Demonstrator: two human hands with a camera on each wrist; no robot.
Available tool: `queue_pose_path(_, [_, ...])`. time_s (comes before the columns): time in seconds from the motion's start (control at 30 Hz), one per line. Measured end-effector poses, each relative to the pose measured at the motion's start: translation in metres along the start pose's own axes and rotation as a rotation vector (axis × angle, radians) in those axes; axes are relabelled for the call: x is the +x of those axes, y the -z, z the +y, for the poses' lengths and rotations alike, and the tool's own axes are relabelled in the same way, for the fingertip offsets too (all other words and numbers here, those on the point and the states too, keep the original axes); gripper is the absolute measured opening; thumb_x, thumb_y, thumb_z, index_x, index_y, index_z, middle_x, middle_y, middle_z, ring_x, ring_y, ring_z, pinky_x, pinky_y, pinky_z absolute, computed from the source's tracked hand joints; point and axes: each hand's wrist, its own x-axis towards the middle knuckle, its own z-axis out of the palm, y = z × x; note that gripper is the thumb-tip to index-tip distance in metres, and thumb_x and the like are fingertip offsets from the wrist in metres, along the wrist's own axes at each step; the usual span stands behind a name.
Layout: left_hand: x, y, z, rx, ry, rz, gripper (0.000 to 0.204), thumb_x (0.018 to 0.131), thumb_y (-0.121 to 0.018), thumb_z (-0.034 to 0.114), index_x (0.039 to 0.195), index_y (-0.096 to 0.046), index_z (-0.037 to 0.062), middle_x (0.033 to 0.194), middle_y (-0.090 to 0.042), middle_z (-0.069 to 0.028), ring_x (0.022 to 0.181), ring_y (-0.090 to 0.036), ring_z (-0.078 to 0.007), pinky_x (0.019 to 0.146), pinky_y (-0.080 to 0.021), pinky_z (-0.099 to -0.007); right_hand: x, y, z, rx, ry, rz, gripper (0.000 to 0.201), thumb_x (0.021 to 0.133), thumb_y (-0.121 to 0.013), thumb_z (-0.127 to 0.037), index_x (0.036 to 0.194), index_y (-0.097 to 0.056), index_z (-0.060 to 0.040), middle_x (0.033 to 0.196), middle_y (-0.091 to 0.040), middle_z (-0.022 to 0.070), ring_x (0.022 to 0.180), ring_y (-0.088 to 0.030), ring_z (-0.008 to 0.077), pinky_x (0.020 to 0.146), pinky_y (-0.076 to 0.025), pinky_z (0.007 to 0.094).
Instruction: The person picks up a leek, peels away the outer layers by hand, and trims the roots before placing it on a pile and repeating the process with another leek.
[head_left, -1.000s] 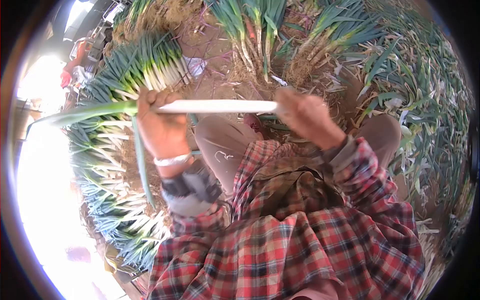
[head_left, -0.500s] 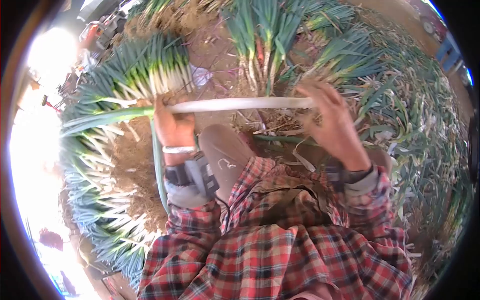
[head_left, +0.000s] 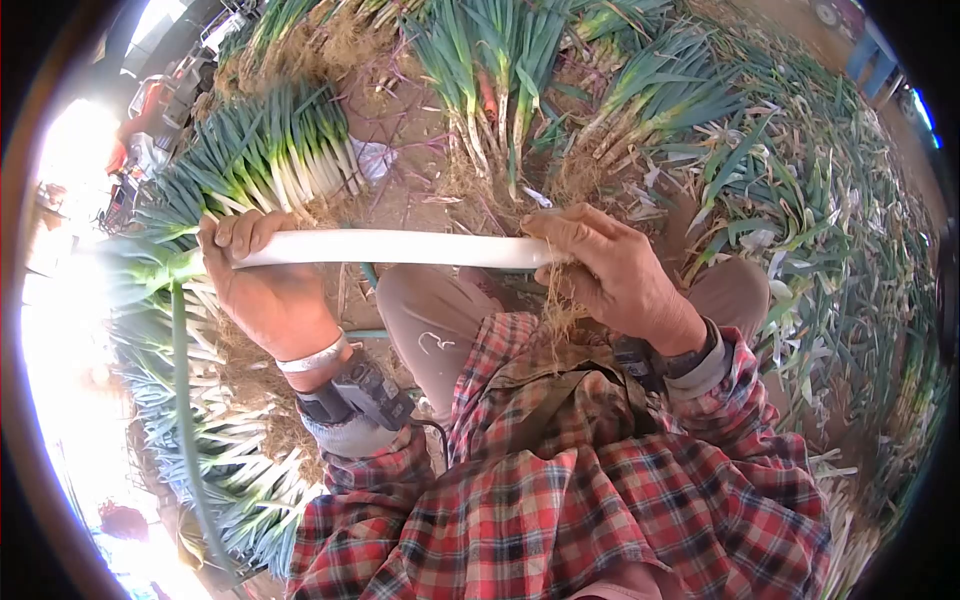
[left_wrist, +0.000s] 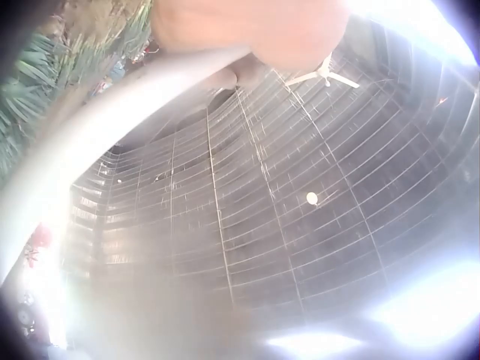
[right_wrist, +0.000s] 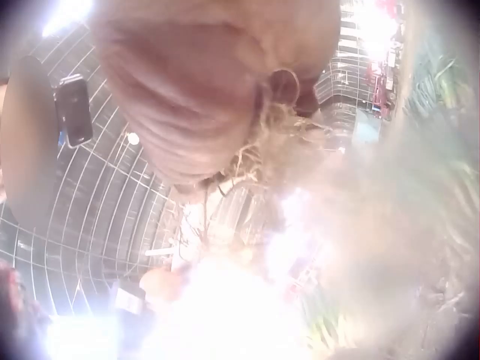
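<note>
A long green onion (head_left: 400,247) with a clean white stem is held level across the front of the body in the head view. The left hand (head_left: 270,295) grips it where the white meets the green, fingers curled over the stem. One bent leaf (head_left: 185,400) hangs down from that end. At the root end, the right hand (head_left: 625,275) pinches the tip between thumb and fingers, and thin roots (head_left: 560,312) dangle below it. In the left wrist view, the white stem (left_wrist: 127,105) runs out from the hand. Glare washes out much of the right wrist view.
Cleaned green onions (head_left: 280,150) lie in a curved row on the left. Unpeeled bunches (head_left: 490,90) with soil-covered roots stand ahead. A heap of stripped leaves (head_left: 810,210) covers the right side. The person's bent knees (head_left: 425,310) are below the hands.
The right hand, with looser fingers at the root end half a second ago, now pinches that end. The green onion and left hand have shifted left and slightly down in the head view.
</note>
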Motion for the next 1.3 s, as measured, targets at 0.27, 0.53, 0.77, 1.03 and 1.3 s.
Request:
queue_pose_path(0.27, [-0.007, -0.002, -0.004, 0.124, 0.008, 0.083, 0.034, 0.103, -0.040, 0.015, 0.069, -0.034, 0.0117, 0.065, -0.032, 0.0004, 0.061, -0.034, -0.0139, 0.060, -0.037, -0.0274, -0.014, -0.002, 0.018, -0.351, -0.043, 0.081, 0.021, 0.081, -0.064, -0.009, 0.099, -0.060, -0.0001, 0.091, -0.061, 0.0165, 0.087, -0.061, 0.0370, 0.073, -0.051, 0.0423])
queue_pose_path(0.53, [-0.005, 0.011, 0.013, 0.270, -0.128, 0.107, 0.026, 0.100, -0.049, 0.015, 0.076, -0.041, 0.0099, 0.067, -0.039, 0.0009, 0.061, -0.037, -0.0128, 0.060, -0.038, -0.0273, -0.084, 0.058, 0.134, -0.718, -0.519, 0.137, 0.022, 0.087, -0.057, -0.010, 0.108, -0.062, -0.0045, 0.100, -0.061, 0.0179, 0.098, -0.061, 0.0379, 0.081, -0.048, 0.0454])
queue_pose_path(0.77, [-0.007, 0.004, 0.004, 0.410, -0.129, 0.119, 0.028, 0.102, -0.040, 0.017, 0.075, -0.039, 0.0086, 0.069, -0.040, -0.0016, 0.070, -0.046, -0.0161, 0.066, -0.043, -0.0288, -0.005, 0.002, 0.010, -0.272, 0.056, 0.241, 0.024, 0.082, -0.067, -0.012, 0.104, -0.062, -0.0031, 0.101, -0.062, 0.0157, 0.081, -0.065, 0.0314, 0.069, -0.054, 0.0375])
queue_pose_path(1.03, [-0.017, -0.018, -0.010, 0.358, -0.164, 0.137, 0.031, 0.100, -0.051, 0.020, 0.073, -0.040, 0.0113, 0.067, -0.038, 0.0009, 0.063, -0.036, -0.0137, 0.063, -0.036, -0.0294, -0.012, -0.009, 0.010, -0.416, 0.015, 0.079, 0.021, 0.083, -0.068, -0.006, 0.102, -0.063, -0.0026, 0.093, -0.062, 0.0092, 0.074, -0.065, 0.0276, 0.064, -0.055, 0.0364])
queue_pose_path(1.3, [-0.013, -0.011, -0.013, 0.285, -0.111, 0.082, 0.032, 0.102, -0.048, 0.021, 0.073, -0.040, 0.0101, 0.065, -0.037, 0.0002, 0.061, -0.035, -0.0137, 0.061, -0.035, -0.0291, -0.017, -0.021, 0.022, -0.424, 0.128, 0.120, 0.027, 0.074, -0.073, -0.015, 0.090, -0.055, -0.0032, 0.085, -0.053, 0.0102, 0.068, -0.060, 0.0299, 0.059, -0.051, 0.0399])
